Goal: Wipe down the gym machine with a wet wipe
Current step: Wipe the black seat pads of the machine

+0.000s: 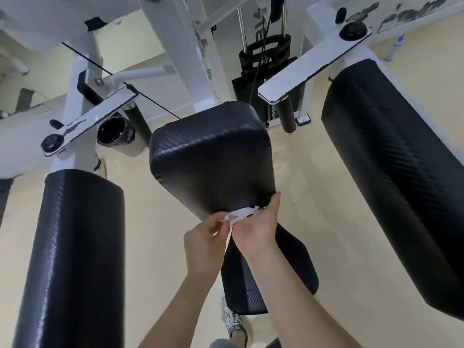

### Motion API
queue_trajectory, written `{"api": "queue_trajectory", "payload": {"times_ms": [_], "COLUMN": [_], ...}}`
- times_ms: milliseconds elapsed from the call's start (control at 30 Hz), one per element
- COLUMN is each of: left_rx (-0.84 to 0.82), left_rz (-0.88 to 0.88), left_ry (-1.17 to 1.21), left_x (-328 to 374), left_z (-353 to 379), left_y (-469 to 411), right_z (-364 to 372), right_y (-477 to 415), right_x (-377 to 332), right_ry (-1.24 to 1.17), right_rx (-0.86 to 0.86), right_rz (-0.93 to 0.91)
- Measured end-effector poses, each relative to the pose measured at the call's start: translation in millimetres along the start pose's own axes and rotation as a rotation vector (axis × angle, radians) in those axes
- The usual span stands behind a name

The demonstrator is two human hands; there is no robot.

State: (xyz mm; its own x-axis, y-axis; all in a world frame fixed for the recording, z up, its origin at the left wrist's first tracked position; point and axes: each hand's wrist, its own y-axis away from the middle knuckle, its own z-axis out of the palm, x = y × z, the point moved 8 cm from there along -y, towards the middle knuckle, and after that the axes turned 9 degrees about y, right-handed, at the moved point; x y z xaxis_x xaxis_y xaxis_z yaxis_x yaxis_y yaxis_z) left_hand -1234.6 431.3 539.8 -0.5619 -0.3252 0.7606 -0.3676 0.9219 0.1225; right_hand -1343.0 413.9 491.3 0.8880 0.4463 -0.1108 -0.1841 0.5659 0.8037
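Right now the wet wipe (242,213) sits at the bottom edge of the middle black pad (211,156) of the gym machine (175,33), held between both hands. The left hand (203,238) has its fingers curled and pinches one end of the wipe. The right hand (257,226) has its fingers closed on the other end, and its thumb points up beside the pad's edge. The wipe looks thin, soft, light and floppy, and it is bunched up, so it could tear or fold over if pulled hard. It is best to spread it flat under the palm and hold it by the bunched middle. The pad looks smooth and a bit shiny, so the wipe should slide easily over it. A black round cup-like thing (114,133) sits under the left arm of the machine. It looks dark inside, and I cannot tell if anything is in it.
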Motion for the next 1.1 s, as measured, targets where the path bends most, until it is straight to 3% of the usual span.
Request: {"api": "queue_trajectory", "payload": {"times_ms": [100, 200, 300, 500, 633, 733, 934, 1034, 1100], "left_rx": [0.074, 0.134, 0.132, 0.125, -0.035, -0.182, -0.268, -0.188, -0.231], "left_rz": [-0.056, -0.094, -0.129, -0.262, -0.361, -0.456, -0.364, -0.223, 0.028], "left_ry": [0.186, 0.268, 0.279, 0.389, 0.500, 0.580, 0.175, -0.140, -0.215], "left_x": [6, 10, 6, -43, -83, -118, -190, -222, -214], "left_z": [-18, -29, -30, -26, -7, 24, 94, 107, 127], "left_y": [1, -2, -5, -4, 9, 23, 37, 45, 58], "right_z": [12, 19, 10, -20, -56, -85, -159, -197, -214], "right_y": [14, 31, 36, 26, 15, 7, -28, -54, -72], "right_x": [12, 9, -4, -30, -45, -51, -59, -23, 2], "right_ry": [0.052, 0.254, 0.572, 0.804, 1.195, 1.519, 2.055, 2.224, 2.289], "right_rx": [-0.166, -0.267, -0.278, -0.020, 0.252, 0.318, 0.577, 0.455, 0.318], "right_rz": [0.071, 0.110, -0.038, -0.336, -0.447, -0.470, -0.584, -0.541, -0.491]}}
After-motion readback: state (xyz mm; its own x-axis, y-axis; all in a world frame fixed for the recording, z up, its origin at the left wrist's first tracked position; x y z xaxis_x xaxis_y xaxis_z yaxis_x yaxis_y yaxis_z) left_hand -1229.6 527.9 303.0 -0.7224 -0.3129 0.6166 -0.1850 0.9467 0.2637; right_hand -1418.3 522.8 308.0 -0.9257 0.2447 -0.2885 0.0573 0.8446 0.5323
